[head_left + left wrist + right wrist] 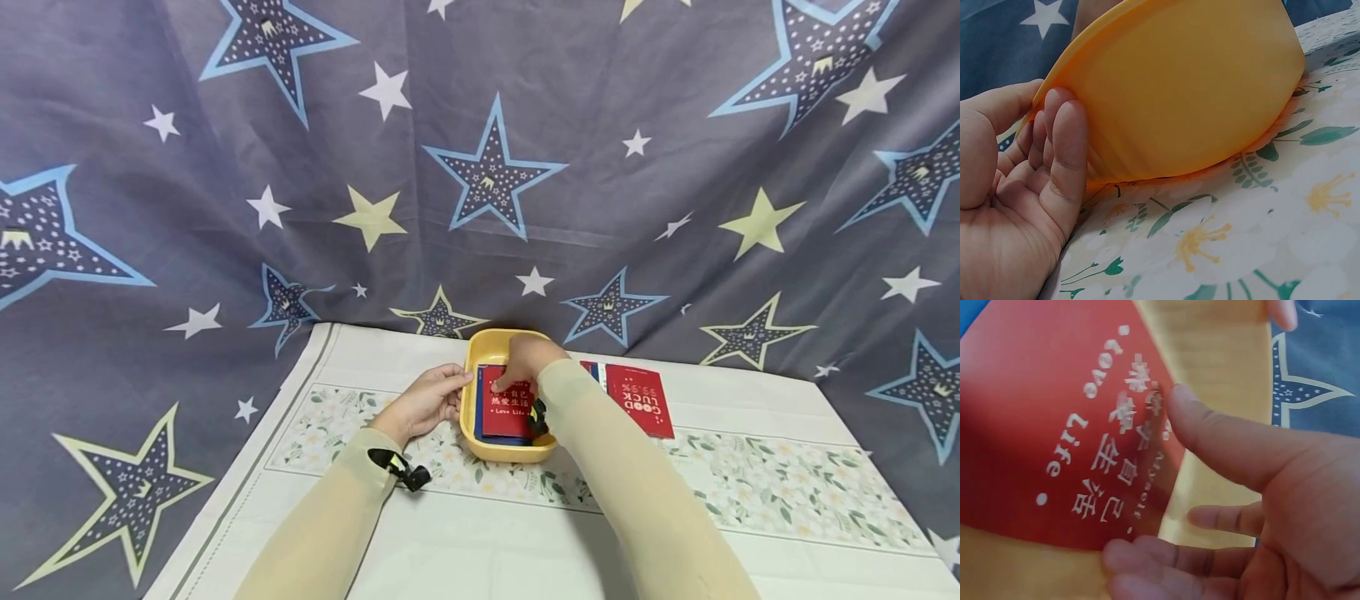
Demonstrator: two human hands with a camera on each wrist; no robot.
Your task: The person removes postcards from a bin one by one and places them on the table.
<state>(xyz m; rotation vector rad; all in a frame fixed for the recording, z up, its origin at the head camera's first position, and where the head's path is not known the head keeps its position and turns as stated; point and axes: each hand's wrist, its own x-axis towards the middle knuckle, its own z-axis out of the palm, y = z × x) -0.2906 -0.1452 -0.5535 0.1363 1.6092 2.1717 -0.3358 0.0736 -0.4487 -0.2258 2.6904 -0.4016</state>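
Fingers, right hand [1300,506]: spread | red card [1035,425] at fingertips, in yellow tray [510,453] | left hand [429,398] pinches its rim

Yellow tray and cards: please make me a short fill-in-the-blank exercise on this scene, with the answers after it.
1. The tray whose rim the left hand grips is ____ in color.
2. Along the left side of the red card in the tray shows a ____-colored edge.
3. In the head view, the right hand has its ____ over that card.
4. The "lucky" card outside the tray reads "____ LUCK".

Missing words: yellow; blue; thumb; GOOD.
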